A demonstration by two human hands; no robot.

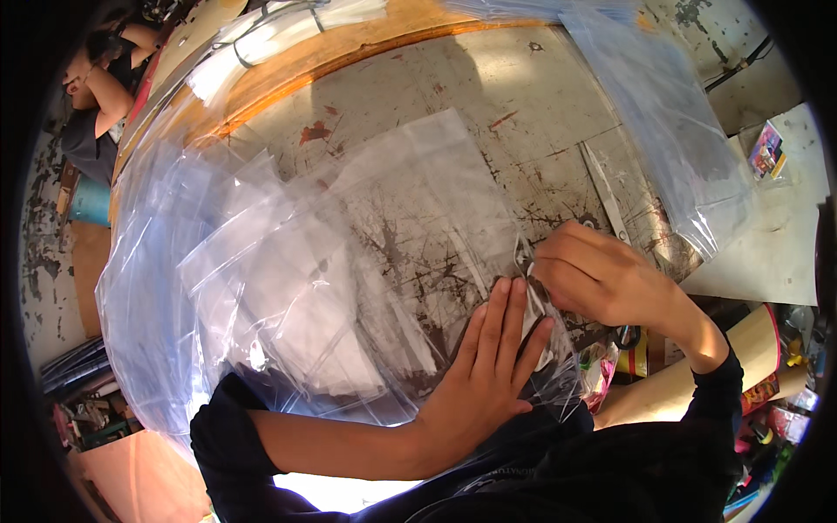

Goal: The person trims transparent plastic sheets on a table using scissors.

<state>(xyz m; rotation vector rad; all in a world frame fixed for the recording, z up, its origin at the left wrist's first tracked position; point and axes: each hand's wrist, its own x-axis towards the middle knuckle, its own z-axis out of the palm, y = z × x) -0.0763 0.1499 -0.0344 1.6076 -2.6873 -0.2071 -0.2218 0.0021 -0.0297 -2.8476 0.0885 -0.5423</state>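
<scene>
A clear plastic bag (436, 166) lies spread across the worn table in front of me. My left hand (484, 370) rests on its near right part, fingers stretched out and flat. Just beyond those fingertips, my right hand (602, 275) is closed with the fingers curled, gripping the bag's right edge. What lies inside that grip is hidden. A pair of scissors (605, 187) lies beside my right hand; its blades point away from me and my hand and wrist cover its middle. Left of the spread bag, more clear plastic bags (288, 305) overlap in a loose heap.
Bluish plastic sheets (654, 131) run along the table's right side. A bundle of clear strips tied with dark bands (261, 44) sits on the wooden edge (366, 52) at the back. Another person (100, 113) is at the far left. Rolled material (689, 383) and clutter stand at the lower right.
</scene>
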